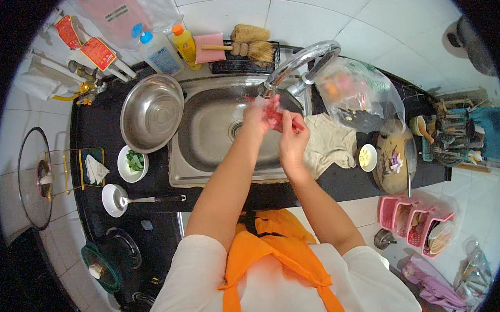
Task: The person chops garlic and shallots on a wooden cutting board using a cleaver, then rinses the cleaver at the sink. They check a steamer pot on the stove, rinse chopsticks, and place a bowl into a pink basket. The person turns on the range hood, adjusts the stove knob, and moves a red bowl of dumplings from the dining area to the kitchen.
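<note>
Under the chrome faucet (276, 77), my left hand (256, 119) is around slender red pieces that look like red chili peppers (276, 115). Part of this hand is blurred, and running water falls over it. My right hand (293, 140) pinches the lower right end of the red pieces between thumb and fingers. Both hands are over the right half of the stainless steel sink (207, 128), right of its drain (235, 130). How many red pieces there are is hidden by my fingers.
Left of the sink, a steel basin (156, 114) leans over its rim, near a bowl of greens (133, 163) and a ladle (151, 199). To the right are a cloth (329, 142), a plastic bag (364, 92), a bowl of garlic (367, 157) and a cutting board (387, 179) with a knife (409, 161).
</note>
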Demonstrator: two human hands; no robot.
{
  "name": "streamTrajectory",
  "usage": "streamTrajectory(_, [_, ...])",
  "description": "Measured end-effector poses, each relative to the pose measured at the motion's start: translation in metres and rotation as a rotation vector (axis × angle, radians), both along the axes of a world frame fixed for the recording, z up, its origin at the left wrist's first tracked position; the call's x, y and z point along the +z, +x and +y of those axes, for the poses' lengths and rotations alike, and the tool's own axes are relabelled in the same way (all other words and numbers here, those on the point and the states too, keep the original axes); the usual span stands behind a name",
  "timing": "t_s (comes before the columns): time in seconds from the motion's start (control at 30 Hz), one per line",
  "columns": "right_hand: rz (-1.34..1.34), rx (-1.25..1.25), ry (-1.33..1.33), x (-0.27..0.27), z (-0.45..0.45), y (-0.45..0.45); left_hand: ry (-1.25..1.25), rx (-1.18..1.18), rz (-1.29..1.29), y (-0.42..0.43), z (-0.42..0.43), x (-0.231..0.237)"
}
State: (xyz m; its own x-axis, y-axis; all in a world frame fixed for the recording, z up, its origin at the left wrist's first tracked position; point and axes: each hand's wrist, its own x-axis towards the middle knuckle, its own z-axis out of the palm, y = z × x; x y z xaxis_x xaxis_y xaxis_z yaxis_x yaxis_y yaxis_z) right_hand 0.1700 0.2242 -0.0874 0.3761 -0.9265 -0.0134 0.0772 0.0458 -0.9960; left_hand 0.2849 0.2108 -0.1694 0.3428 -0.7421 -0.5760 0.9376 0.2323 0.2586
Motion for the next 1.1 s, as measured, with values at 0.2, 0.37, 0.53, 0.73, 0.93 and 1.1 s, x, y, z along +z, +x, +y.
streamTrajectory(0.2, [0.026, 0.127, 0.056, 0.019, 0.034, -0.015, 0.071, 0.328, 0.266, 0.084, 0.027, -0.032])
streamTrajectory(0.37, [-0.033, 0.059, 0.156, 0.016, 0.024, -0.001, 0.067, 0.319, 0.272, 0.047, 0.015, -0.001])
streamTrajectory(0.53, [0.007, 0.23, 0.362, 0.035, 0.027, -0.012, 0.11, 0.306, 0.192, 0.045, 0.026, 0.021])
streamTrajectory(0.73, [0.452, 0.521, 0.475, 0.04, 0.028, -0.031, 0.21, 0.074, 0.012, 0.025, 0.028, 0.03])
streamTrajectory(0.93, [0.654, 0.479, 0.228, 0.007, 0.036, -0.036, 0.239, 0.186, -0.037, 0.007, 0.022, 0.005])
streamTrajectory(1.1, [0.741, 0.437, -0.088, -0.006, 0.051, -0.056, 0.271, 0.08, 0.087, -0.008, 0.021, -0.02])
